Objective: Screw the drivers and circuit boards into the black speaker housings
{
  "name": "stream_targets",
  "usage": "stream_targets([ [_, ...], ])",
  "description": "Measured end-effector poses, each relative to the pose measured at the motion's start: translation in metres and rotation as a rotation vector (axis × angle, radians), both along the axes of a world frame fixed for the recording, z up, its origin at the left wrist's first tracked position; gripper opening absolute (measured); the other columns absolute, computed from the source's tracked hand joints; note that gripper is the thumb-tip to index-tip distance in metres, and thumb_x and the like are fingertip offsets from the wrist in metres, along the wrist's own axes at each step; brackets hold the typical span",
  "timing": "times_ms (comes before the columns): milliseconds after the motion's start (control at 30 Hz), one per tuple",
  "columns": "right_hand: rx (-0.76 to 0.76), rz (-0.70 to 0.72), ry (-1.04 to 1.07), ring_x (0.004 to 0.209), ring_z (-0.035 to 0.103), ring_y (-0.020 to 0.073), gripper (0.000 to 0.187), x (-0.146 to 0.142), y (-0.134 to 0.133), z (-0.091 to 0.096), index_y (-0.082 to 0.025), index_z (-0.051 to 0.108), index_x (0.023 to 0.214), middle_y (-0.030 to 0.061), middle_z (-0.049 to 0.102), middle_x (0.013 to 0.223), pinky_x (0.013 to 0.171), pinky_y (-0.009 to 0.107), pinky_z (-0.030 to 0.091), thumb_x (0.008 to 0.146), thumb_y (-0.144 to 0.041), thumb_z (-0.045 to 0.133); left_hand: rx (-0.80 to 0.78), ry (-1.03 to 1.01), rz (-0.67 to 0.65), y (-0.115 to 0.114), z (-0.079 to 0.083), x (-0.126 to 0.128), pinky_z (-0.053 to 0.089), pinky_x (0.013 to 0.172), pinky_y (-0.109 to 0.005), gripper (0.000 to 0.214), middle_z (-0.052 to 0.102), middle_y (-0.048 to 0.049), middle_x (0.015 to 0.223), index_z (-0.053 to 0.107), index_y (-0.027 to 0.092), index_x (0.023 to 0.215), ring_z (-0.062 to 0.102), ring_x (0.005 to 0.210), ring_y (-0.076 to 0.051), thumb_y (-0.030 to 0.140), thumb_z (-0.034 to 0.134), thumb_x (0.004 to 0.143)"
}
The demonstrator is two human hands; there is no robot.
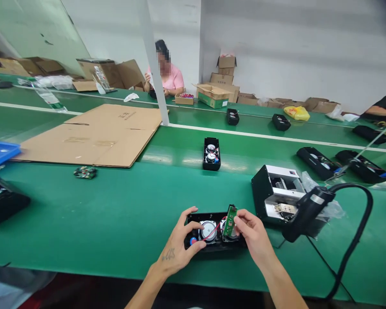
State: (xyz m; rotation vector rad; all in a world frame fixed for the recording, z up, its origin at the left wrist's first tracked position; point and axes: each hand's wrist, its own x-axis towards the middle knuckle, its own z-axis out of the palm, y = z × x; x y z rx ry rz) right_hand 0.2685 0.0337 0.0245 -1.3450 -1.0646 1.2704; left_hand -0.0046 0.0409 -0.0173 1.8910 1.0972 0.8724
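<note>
A black speaker housing (212, 248) lies open side up at the front edge of the green table, with two round silver speaker drivers (207, 231) inside. My left hand (182, 244) grips the housing's left end, thumb on the near wall and fingers reaching over to the far wall. A blue-and-red part (193, 241) sits below those fingers. Between the thumb and fingers of my right hand (252, 231) is a green circuit board (229, 221), tilted up over the right driver. Red and black wires (215, 231) run across the housing near the board.
Right of my hands stand a black-and-silver machine (281, 193) and a black power tool (309, 212) with a thick cable. Ahead are another open housing (211, 154) and a flat cardboard sheet (99, 135). Small boards (85, 172) lie left. A person in pink (173, 79) sits across.
</note>
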Motion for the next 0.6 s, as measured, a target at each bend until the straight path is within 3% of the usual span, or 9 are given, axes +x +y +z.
stream_targets([
  [133,-0.021,-0.059,0.111,0.073,0.050,0.0152,0.045,0.004,-0.024,-0.001,-0.022,0.066,0.088,-0.0011,0.054,0.079,0.068,0.026,0.046,0.087,-0.063,0.082,0.033,0.020,-0.057,0.003,0.010,-0.002,0.040,0.129,-0.059,0.025,0.052,-0.0132,0.162,0.077,0.026,0.113,0.044,0.157,-0.039,0.046,0.068,0.102],
  [267,-0.009,0.045,0.030,0.077,0.052,0.0166,0.036,0.006,-0.040,0.001,-0.022,0.066,0.090,-0.0008,0.056,0.083,0.072,0.027,0.047,0.091,-0.056,0.080,-0.090,-0.129,0.043,0.019,0.009,-0.002,0.046,0.126,-0.052,0.038,0.059,-0.0140,0.156,0.070,0.026,0.134,0.058,0.146,-0.033,0.050,0.058,0.107],
  [333,0.000,0.100,-0.083,0.084,0.058,0.0190,0.029,0.003,-0.049,0.000,-0.023,0.067,0.092,0.0006,0.061,0.088,0.080,0.029,0.050,0.091,-0.048,0.080,-0.184,-0.149,0.071,0.033,0.009,0.001,0.051,0.122,-0.048,0.043,0.067,-0.0140,0.148,0.066,0.025,0.140,0.065,0.138,-0.030,0.048,0.062,0.104],
  [467,-0.015,0.129,-0.281,0.089,0.064,0.0226,0.021,-0.008,-0.063,-0.005,-0.022,0.072,0.090,0.0028,0.069,0.089,0.087,0.032,0.052,0.091,-0.042,0.078,-0.310,0.015,-0.065,0.062,0.016,0.009,0.056,0.116,-0.044,0.046,0.076,-0.0095,0.139,0.068,0.025,0.140,0.072,0.128,-0.029,0.042,0.069,0.097],
  [600,-0.012,0.015,-0.154,0.089,0.069,0.0236,0.030,-0.012,-0.067,-0.012,-0.021,0.076,0.095,0.0052,0.074,0.091,0.084,0.032,0.057,0.093,-0.051,0.077,-0.215,0.217,-0.146,0.072,0.027,0.015,0.055,0.117,-0.043,0.035,0.080,-0.0038,0.133,0.078,0.029,0.129,0.070,0.131,-0.030,0.042,0.063,0.100],
])
